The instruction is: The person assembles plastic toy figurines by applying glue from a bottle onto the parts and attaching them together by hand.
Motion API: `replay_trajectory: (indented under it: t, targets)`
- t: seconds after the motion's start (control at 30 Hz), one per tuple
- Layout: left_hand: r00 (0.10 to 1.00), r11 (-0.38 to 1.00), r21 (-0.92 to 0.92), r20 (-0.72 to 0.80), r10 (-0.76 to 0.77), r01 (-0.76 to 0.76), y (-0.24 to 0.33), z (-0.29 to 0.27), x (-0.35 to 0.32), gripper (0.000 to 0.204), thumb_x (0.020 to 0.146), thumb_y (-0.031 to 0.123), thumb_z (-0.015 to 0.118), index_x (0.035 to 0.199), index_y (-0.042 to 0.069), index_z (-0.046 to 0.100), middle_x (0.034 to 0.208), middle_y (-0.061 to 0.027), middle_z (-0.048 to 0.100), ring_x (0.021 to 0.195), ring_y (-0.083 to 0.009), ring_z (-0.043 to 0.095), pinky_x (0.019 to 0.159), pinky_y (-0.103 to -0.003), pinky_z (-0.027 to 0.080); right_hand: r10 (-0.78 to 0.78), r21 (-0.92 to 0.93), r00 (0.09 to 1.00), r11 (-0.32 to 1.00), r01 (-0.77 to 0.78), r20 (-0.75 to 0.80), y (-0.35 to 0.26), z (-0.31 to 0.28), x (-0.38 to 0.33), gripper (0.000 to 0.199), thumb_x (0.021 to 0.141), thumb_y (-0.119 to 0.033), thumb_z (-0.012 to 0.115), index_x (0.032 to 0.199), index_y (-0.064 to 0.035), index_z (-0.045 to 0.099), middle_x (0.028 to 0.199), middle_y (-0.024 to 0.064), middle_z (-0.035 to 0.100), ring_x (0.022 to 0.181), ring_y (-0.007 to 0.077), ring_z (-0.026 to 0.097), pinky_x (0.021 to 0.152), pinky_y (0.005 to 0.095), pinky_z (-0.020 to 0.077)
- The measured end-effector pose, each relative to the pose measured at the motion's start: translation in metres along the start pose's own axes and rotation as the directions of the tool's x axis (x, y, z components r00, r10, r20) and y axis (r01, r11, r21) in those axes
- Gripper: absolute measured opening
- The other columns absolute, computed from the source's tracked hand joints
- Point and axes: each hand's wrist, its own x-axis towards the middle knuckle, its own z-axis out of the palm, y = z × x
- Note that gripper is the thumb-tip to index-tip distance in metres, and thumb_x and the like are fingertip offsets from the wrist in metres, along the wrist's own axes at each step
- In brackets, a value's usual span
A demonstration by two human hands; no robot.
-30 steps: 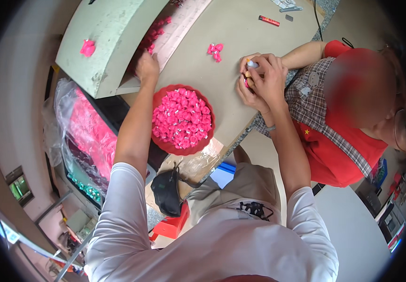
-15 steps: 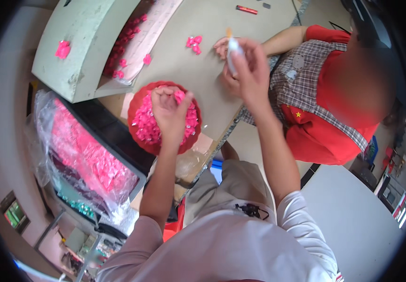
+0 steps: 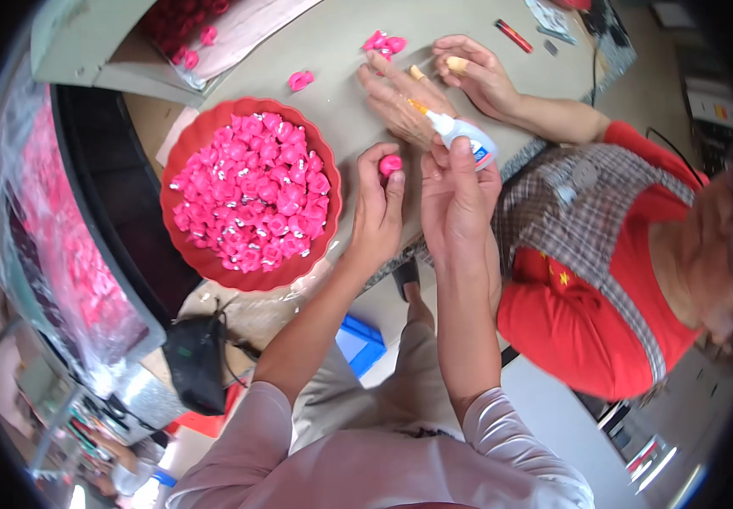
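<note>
My left hand [image 3: 374,206] is closed, pinching a small pink flower-shaped piece [image 3: 390,165] between thumb and forefinger. My right hand [image 3: 458,197] grips a small white glue bottle [image 3: 473,142] with an orange tip, which points up and left, above the pink piece and apart from it. To the left of my hands stands a round red scalloped bowl [image 3: 181,254] heaped with many pink flower pieces [image 3: 252,191] that have shiny bits on them. Farther up the table lie a loose pink flower [image 3: 300,81] and a small cluster of pink flowers [image 3: 383,42].
A co-worker in a red shirt and checked apron [image 3: 587,195] sits at the right, hands over the table just beyond mine. A red marker-like stick [image 3: 513,36] lies at the back. Left of the bowl are a black crate [image 3: 116,187] and plastic-wrapped pink pieces [image 3: 73,229].
My left hand has left the bowl with a pink flower in it and moved right. The right hand, still on the glue bottle, has come nearer to it. My view has shifted closer to the table.
</note>
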Motion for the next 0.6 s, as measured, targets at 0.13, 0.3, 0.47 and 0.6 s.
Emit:
replay_trajectory:
  t: [0.13, 0.3, 0.47, 0.6]
  targets:
    - [0.986, 0.992, -0.046, -0.124, 0.108, -0.115, -0.010, 0.009, 0.028, 0.026, 0.103, 0.008, 0.044, 0.127, 0.000, 0.047, 0.105, -0.0098, 0.059, 0.074, -0.0093, 0.052, 0.065, -0.023, 0.047, -0.150, -0.035, 0.979, 0.987, 0.156, 0.141, 0.003, 0.006, 0.031, 0.029, 0.097, -0.024, 0.061, 0.116, -0.0034, 0.056, 0.090, 0.0028, 0.061, 0.075, 0.0099, 0.051, 0.065, 0.0237, 0.0410]
    - [0.936, 0.978, -0.035, -0.299, 0.188, -0.207, -0.007, 0.021, 0.053, 0.021, 0.099, 0.008, 0.052, 0.115, -0.002, 0.060, 0.102, -0.0102, 0.061, 0.082, -0.0147, 0.059, 0.074, -0.029, 0.049, -0.188, 0.050, 0.977, 0.982, 0.183, 0.105, 0.002, 0.008, 0.055, 0.036, 0.099, -0.031, 0.058, 0.117, 0.0002, 0.054, 0.085, 0.0029, 0.058, 0.073, 0.0095, 0.050, 0.067, 0.0224, 0.0435]
    - [0.939, 0.985, -0.078, -0.321, 0.123, -0.155, -0.011, 0.026, 0.060, 0.021, 0.098, 0.002, 0.053, 0.119, -0.001, 0.052, 0.105, -0.0082, 0.060, 0.086, -0.0128, 0.060, 0.079, -0.027, 0.051, -0.173, 0.021, 0.973, 0.985, 0.172, 0.150, 0.001, 0.010, 0.051, 0.039, 0.098, -0.033, 0.058, 0.116, 0.0019, 0.055, 0.090, 0.0040, 0.058, 0.071, 0.0086, 0.046, 0.062, 0.0218, 0.0394]
    - [0.900, 0.982, -0.082, -0.417, 0.123, -0.172, -0.008, 0.013, 0.075, 0.021, 0.097, 0.001, 0.051, 0.118, -0.001, 0.052, 0.105, -0.0079, 0.061, 0.087, -0.0122, 0.059, 0.080, -0.027, 0.050, -0.093, 0.074, 0.985, 0.994, 0.083, 0.148, 0.012, 0.006, 0.078, 0.026, 0.097, -0.020, 0.061, 0.116, -0.0032, 0.054, 0.085, 0.0021, 0.059, 0.065, 0.0089, 0.051, 0.056, 0.0226, 0.0400]
